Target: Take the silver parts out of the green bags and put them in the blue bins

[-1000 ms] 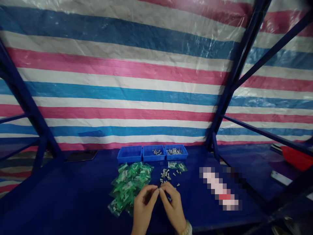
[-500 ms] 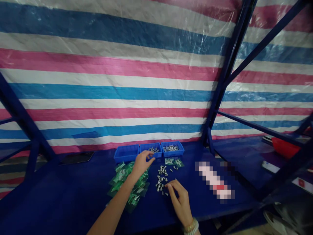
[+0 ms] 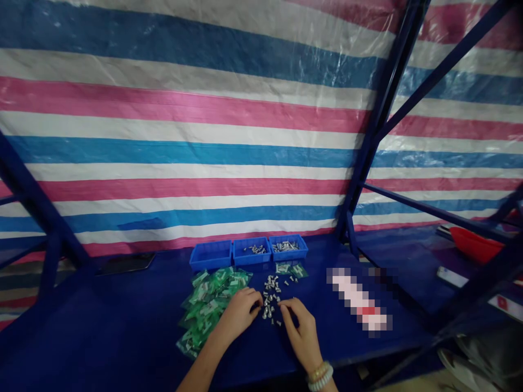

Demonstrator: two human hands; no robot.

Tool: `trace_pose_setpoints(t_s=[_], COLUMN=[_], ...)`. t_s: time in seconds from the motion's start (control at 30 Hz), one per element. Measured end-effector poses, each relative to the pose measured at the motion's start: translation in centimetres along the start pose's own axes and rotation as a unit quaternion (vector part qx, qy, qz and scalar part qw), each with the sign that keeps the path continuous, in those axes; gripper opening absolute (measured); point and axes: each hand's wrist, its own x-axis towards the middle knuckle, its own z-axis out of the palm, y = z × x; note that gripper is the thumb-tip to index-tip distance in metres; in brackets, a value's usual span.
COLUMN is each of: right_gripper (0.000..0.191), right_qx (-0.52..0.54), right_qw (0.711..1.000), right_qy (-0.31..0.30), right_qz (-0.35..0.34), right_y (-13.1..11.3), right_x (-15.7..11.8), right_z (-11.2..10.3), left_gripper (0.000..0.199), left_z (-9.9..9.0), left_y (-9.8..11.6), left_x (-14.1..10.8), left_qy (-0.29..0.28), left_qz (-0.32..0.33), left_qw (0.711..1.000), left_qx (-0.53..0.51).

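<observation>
Loose silvery screws (image 3: 270,296) lie in a small heap on the blue table between my hands. At the heap's left edge is my left hand (image 3: 245,309), its fingers curled together; anything between the fingertips is too small to make out. On the right side my right hand (image 3: 300,325) has thumb and forefinger brought together by the screws, and whether they pinch something is hidden. Green plastic packets (image 3: 204,313) are piled left of my left hand, partly behind it. Two more small packets (image 3: 291,269) lie beyond the screws.
Three blue trays stand in a row at the back: the left one (image 3: 211,256) shows no contents, the middle (image 3: 252,251) and right (image 3: 288,247) hold metal pieces. A dark flat object (image 3: 126,263) lies left. Blue frame posts (image 3: 363,147) rise beside the striped sheet.
My left hand has come down and toward me from near the middle tray to the left side of the screws. My right hand has barely moved.
</observation>
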Motion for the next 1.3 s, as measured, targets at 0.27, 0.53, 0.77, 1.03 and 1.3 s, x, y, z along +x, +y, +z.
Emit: trace_pose_setpoints(t_s=[0.27, 0.53, 0.77, 1.03, 1.3], right_gripper=[0.024, 0.015, 0.015, 0.024, 0.023], right_qx=[0.094, 0.093, 0.045, 0.082, 0.023], right_qw=[0.992, 0.986, 0.991, 0.99, 0.998], right_qy=[-0.083, -0.117, -0.114, -0.111, -0.059], right_qz=[-0.019, -0.069, -0.061, -0.028, -0.001], right_y=[-1.9, -3.7, -4.5, -2.9, -1.4], right_x=[2.2, 3.2, 3.7, 3.2, 2.4], right_z=[-0.1, -0.4, -0.4, 1.0, -0.3], left_gripper=[0.009, 0.014, 0.019, 0.017, 0.03], left_z=[-1.5, -1.9, 0.4, -1.2, -6.5], left_y=[2.2, 3.6, 3.9, 2.1, -2.4], left_x=[-1.8, -2.7, -3.3, 0.9, 8.5], left_qy=[0.095, 0.095, 0.171, 0.254, 0.213], left_qz=[-0.051, -0.094, -0.121, -0.04, -0.024], left_qw=[0.955, 0.916, 0.888, 0.941, 0.977], left_qx=[-0.277, -0.377, -0.409, -0.222, -0.02])
